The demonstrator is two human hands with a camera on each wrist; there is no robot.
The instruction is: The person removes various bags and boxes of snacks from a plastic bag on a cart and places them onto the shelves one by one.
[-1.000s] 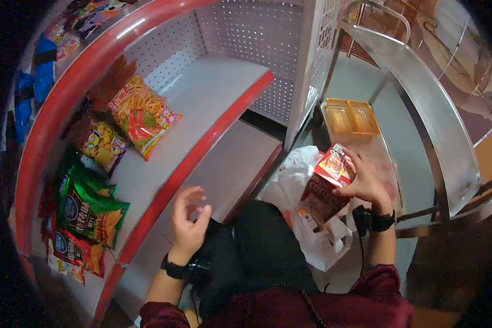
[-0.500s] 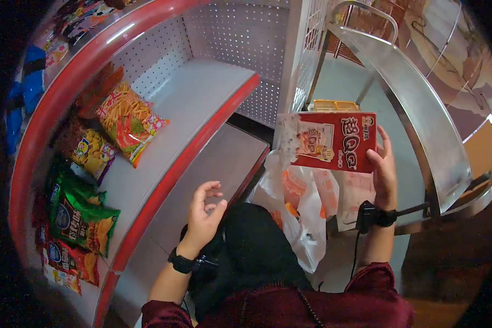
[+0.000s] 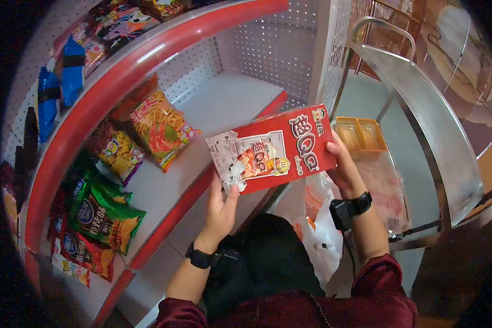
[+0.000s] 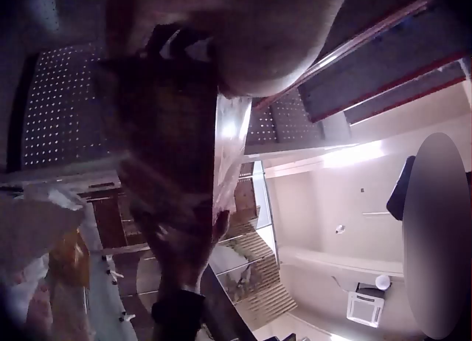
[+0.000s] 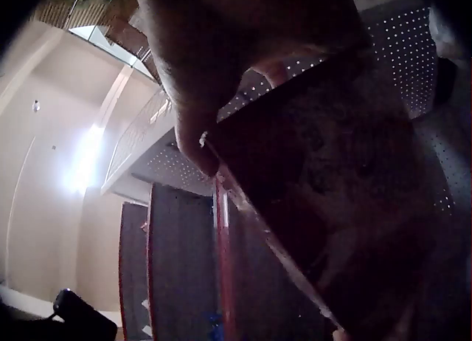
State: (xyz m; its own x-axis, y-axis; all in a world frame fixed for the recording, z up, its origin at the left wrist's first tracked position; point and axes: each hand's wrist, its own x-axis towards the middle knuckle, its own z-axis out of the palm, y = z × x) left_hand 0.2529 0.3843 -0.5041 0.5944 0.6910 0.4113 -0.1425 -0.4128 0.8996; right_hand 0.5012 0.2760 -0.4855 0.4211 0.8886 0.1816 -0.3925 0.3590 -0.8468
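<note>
A red snack carton with large white lettering and a picture panel is held up, tilted, between both hands in the head view. My left hand grips its lower left end, thumb on the front and fingers behind. At the carton's right end my right hand pinches the edge, thumb on the front face. In the left wrist view the carton is a dark shape below the left hand. The right wrist view shows the carton's dark face close under the right hand.
Left stands a red-edged shelf with bagged snacks, including a green chip bag and a fries bag. A white plastic bag lies by the knees. A metal cart and a yellow divided tray are on the right.
The right hand has lifted the carton up from the white bag and brought it left, turning its front into view. The left hand has come up and taken hold of its left end.
</note>
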